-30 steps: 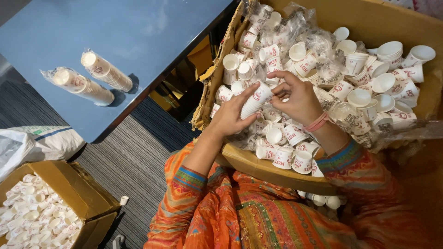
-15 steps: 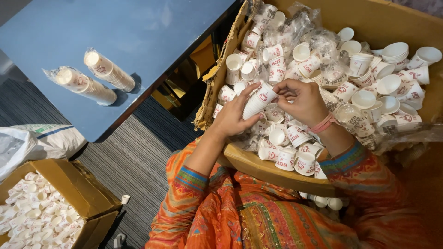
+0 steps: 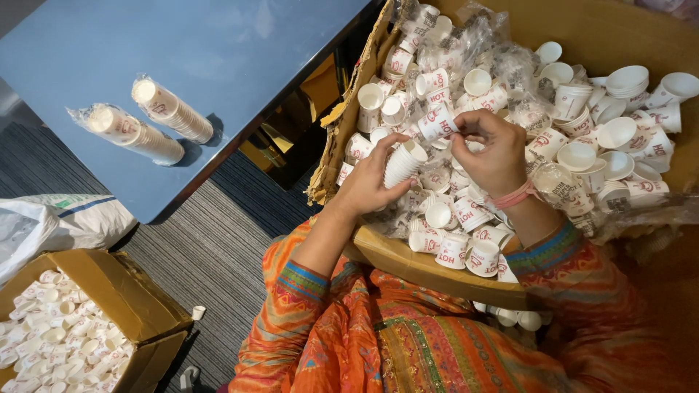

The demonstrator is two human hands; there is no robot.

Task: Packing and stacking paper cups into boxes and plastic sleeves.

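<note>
- I see my left hand (image 3: 371, 185) curled round a short stack of small white paper cups (image 3: 403, 161), open end up, just above the big brown cardboard box (image 3: 437, 266) on my lap.
- My right hand (image 3: 495, 149) pinches one small white paper cup w/ red print (image 3: 437, 124) at its rim, thumb & first fingers tight on it, other fingers loose. It sits just beside the top of the stack, tilted.
- Left fingers (image 3: 386, 156) are closed most of the way round the stack, not squashing it as far as I can tell.
- What could go wrong, I think: the single cup goes in crooked & jams, bc it is tilted. Too hard a squeeze could dent the thin paper.
- The stack could slip & drop into the loose cups and clear plastic wrap (image 3: 502, 58) in the box.
- Also there: 2 wrapped cup sleeves (image 3: 156, 120) on the blue table (image 3: 240, 51), and a smaller box of white cups (image 3: 58, 338) on the floor.
</note>
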